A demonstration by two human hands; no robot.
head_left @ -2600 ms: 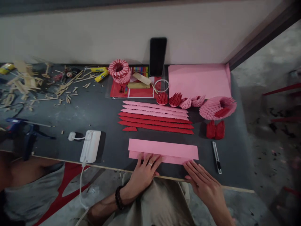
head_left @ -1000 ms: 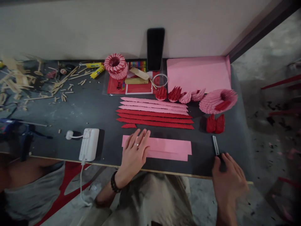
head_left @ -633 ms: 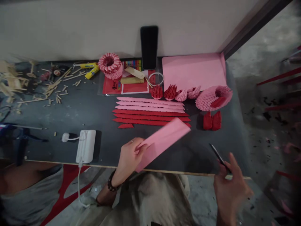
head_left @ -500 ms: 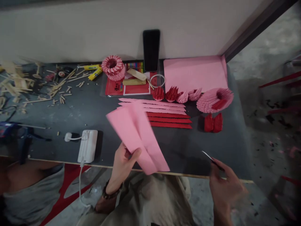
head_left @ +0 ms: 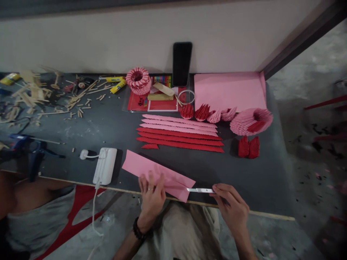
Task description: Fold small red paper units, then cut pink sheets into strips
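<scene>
A folded sheet of pink paper [head_left: 135, 165] lies aslant on the dark table near its front edge. My left hand [head_left: 152, 196] presses on it with fingers spread, slightly blurred. In my right hand [head_left: 230, 209] is a craft knife [head_left: 204, 190], pinched by its handle. The knife's blade points left, and its tip meets the paper's right end at the fold line. Just beyond the paper lie rows of pink folded strips [head_left: 176, 122] and red folded strips [head_left: 181, 140], with a short red piece [head_left: 150, 146] at their left.
Behind the strips are folded-paper models, including a pink one [head_left: 244, 122] and a striped ring [head_left: 138, 81]. A phone [head_left: 182, 63] leans on the wall beside pink sheets [head_left: 230, 90]. Left are a white power strip [head_left: 105, 166], wood scraps [head_left: 35, 88] and a blue glue gun [head_left: 34, 151].
The pink paper, held up loosely half-open, now lies folded flat on the table under my left hand. My right hand has brought the craft knife leftward to the paper's end.
</scene>
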